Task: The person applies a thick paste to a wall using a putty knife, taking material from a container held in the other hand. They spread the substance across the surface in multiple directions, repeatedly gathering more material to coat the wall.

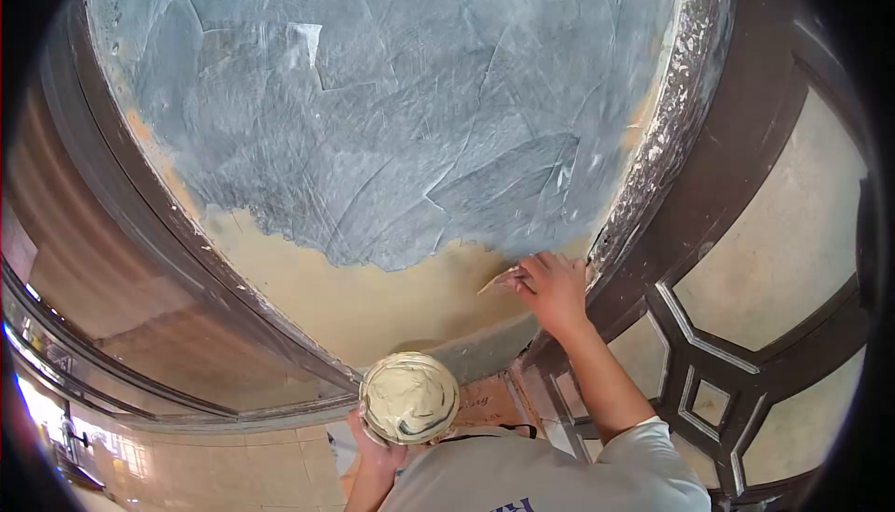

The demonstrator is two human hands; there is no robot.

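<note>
My left hand point(377, 454) is closed around the side of a round tub point(367, 426) full of cream-coloured putty point(408, 395), held low in front of my body. The putty's surface is uneven, with a dark curved streak in it. Against the lower right of the wall, my right hand point(557, 290) grips a thin putty knife point(503, 279) that points left; its handle is hidden by my fingers. Beige bare wall point(373, 297) lies around the blade. Just above it, uneven grey-blue coating point(392, 139) covers most of the wall.
A dark, paint-spattered frame point(653, 139) borders the wall on the right, close to my right hand. Further right is a dark panelled door point(746, 232) with pale inset panels. Dark trim point(252, 302) runs along the left, above a tiled floor point(233, 465).
</note>
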